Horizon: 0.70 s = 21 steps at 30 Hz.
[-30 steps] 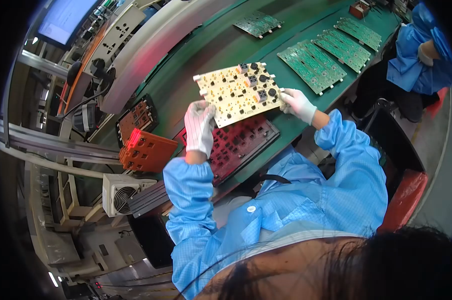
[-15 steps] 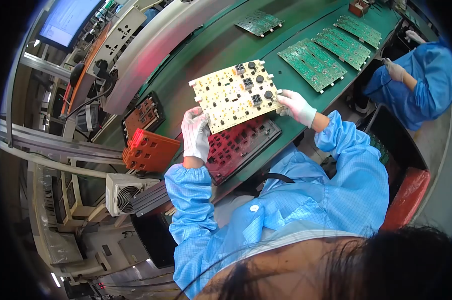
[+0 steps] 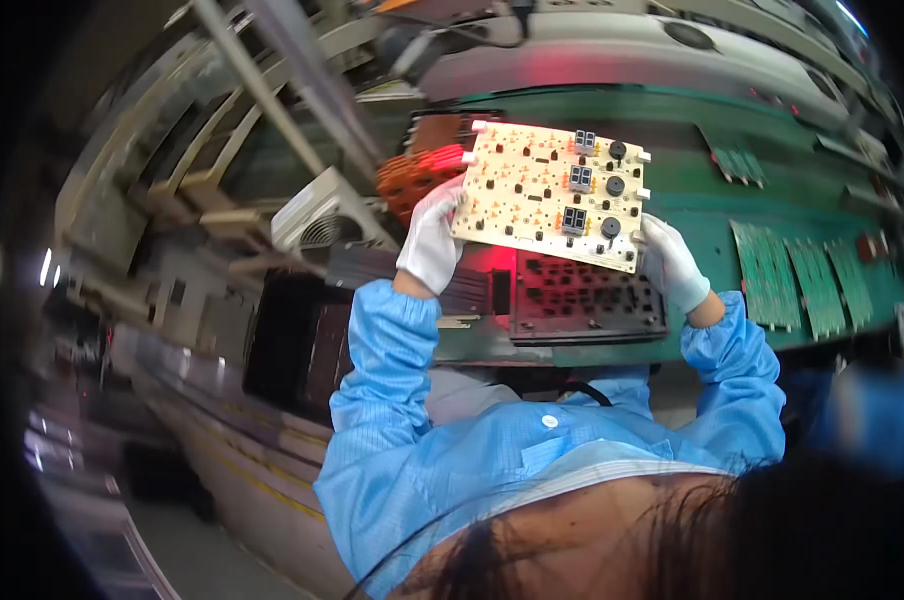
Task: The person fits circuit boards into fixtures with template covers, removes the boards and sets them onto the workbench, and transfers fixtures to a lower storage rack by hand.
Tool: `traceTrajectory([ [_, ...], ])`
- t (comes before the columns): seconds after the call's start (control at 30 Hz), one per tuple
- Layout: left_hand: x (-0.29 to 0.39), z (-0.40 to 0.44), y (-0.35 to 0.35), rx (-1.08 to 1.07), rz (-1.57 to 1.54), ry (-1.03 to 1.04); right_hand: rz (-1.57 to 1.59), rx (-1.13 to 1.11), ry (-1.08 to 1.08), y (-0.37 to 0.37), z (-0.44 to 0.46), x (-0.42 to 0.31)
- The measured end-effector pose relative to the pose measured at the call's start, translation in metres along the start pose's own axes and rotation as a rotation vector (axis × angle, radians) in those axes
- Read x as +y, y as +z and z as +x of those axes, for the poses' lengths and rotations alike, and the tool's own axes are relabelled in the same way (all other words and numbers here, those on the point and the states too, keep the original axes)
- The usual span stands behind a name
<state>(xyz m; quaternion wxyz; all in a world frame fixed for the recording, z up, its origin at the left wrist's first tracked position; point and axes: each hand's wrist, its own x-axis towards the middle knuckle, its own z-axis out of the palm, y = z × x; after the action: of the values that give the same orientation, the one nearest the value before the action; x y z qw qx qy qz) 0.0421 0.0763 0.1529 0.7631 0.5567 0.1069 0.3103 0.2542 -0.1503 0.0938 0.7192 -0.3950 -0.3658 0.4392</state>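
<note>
A cream-coloured circuit board [image 3: 532,190] is held up level between my two gloved hands, its component side facing me. Black round buzzers, small digit displays and rows of little parts cover it. My left hand [image 3: 434,240], in a white glove, is closed on the board's left edge. At the lower right edge, my right hand [image 3: 676,262] grips it too, fingers partly hidden behind. Below the board, a dark fixture tray [image 3: 588,325] with many black pieces lies on the green bench [image 3: 712,345], lit red in part.
Orange-red slotted plates [image 3: 412,180] stand left of the board. A white fan unit [image 3: 317,215] sits at the bench's left end. Several green circuit boards [image 3: 767,275] lie at the right, another one [image 3: 737,165] farther back. A blurred blue sleeve [image 3: 877,410] of another person shows at right.
My view has swung to the left, so the bench now runs almost straight across. The board stays in both hands and appears turned clockwise and farther right in view.
</note>
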Motion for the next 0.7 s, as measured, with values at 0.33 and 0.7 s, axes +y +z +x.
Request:
traceTrajectory([
  [0.33, 0.026, 0.049, -0.076, 0.14, 0.042, 0.108, 0.185, 0.008, 0.019, 0.079, 0.077, 0.019],
  [0.7, 0.028, 0.081, -0.058, 0.152, -0.277, -0.087, 0.135, 0.067, -0.013, 0.086, 0.066, 0.002],
])
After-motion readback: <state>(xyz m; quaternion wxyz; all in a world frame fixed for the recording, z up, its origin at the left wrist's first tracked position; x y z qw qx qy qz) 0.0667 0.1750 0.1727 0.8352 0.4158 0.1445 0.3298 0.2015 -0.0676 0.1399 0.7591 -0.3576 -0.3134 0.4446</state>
